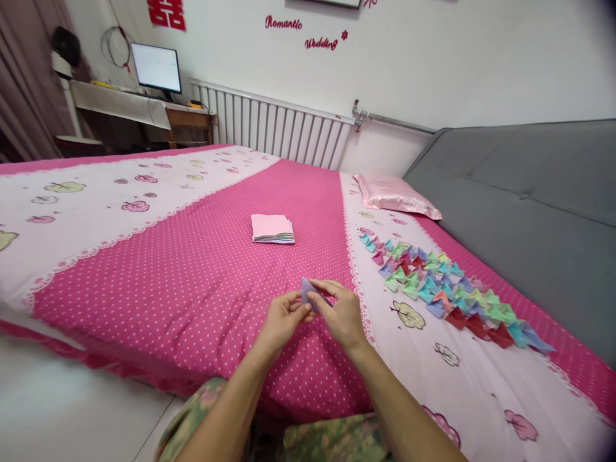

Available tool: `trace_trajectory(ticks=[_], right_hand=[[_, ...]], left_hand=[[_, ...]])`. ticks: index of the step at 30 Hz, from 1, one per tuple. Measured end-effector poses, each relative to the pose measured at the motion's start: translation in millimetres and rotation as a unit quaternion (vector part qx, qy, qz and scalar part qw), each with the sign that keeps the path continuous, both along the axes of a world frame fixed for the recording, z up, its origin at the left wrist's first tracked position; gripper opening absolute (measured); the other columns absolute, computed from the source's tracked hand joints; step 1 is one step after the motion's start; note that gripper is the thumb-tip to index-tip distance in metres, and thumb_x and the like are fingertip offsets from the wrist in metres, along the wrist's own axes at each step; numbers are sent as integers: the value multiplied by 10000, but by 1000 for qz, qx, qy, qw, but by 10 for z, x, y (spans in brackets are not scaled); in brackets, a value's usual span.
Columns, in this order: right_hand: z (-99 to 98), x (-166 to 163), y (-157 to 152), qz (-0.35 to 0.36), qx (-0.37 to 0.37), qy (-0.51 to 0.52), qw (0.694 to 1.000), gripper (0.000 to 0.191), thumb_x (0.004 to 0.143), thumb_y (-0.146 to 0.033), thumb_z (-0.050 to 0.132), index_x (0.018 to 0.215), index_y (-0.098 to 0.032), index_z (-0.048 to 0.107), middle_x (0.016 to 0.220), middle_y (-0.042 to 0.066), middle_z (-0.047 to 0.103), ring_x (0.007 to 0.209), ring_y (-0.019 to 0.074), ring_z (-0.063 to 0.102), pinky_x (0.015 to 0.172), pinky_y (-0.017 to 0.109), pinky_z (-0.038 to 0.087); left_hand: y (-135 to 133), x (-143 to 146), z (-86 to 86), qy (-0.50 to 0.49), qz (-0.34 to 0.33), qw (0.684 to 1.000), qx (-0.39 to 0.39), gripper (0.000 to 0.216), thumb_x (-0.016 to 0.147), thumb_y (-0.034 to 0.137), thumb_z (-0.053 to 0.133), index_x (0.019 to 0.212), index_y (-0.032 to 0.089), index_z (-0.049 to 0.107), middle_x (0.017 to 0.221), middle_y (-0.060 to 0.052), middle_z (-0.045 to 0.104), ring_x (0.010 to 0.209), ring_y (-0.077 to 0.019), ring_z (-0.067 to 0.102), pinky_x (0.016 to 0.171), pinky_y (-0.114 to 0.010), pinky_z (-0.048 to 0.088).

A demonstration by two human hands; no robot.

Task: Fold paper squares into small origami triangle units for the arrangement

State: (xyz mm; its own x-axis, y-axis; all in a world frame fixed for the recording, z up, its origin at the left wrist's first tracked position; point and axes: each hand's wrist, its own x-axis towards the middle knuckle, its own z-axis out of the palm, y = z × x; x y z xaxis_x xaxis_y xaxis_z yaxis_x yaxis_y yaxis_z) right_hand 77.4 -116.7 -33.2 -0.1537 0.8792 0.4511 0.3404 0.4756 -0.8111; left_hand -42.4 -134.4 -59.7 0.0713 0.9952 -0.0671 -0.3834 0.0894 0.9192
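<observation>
Forearms (237, 396) nearest. Left hand (280, 321), right hand (346, 317): fingers pinching paper (306, 290) between them, likely to steady it. Stack (271, 227) ahead, seemingly for reach; folded shapes (427, 290) aside.

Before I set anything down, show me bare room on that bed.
Bare: the dotted pink strip left of the paper stack, out to the lace trim, and beyond the stack toward the white railing. Crowded: the right side, with pillow and folded paper pieces, and the front, where left hand and right hand hold purple paper.
</observation>
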Motion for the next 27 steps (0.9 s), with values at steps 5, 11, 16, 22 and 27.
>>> trace_trajectory(ticks=[5,11,16,22,27], right_hand=[[-17,-2,-5,1,-52,43,998,234,704,-259,588,920,-211,664,866,39,678,775,188,622,723,313,486],[-43,14,46,46,-138,139,980,223,675,-281,612,848,-155,673,813,64,687,735,199,634,695,322,499],[-65,30,94,49,-212,203,955,269,618,-323,660,811,-136,658,757,64,682,685,187,629,656,311,500],[-106,13,113,16,-279,277,919,329,544,-319,715,801,-129,632,678,41,673,597,150,614,612,275,485],[-115,18,121,22,-267,251,930,299,570,-333,702,768,-123,625,641,34,656,578,140,594,580,254,468]], left_hand=[[4,-1,-33,5,-5,1000,-1,311,555,312,712,738,91,592,620,-51,641,577,-102,599,618,-198,455],[-28,-11,3,13,16,1000,4,430,609,301,681,955,141,481,521,18,600,526,-107,595,559,-195,444],[-25,-8,4,16,4,1000,-1,358,625,329,664,889,101,582,680,-57,651,617,-113,612,615,-196,457],[-1,-3,-32,67,48,997,5,259,642,349,639,710,100,619,644,-60,652,570,-116,601,566,-199,462],[-5,-30,-40,125,46,991,31,249,662,355,612,663,107,597,554,-52,633,517,-129,596,507,-207,453]])
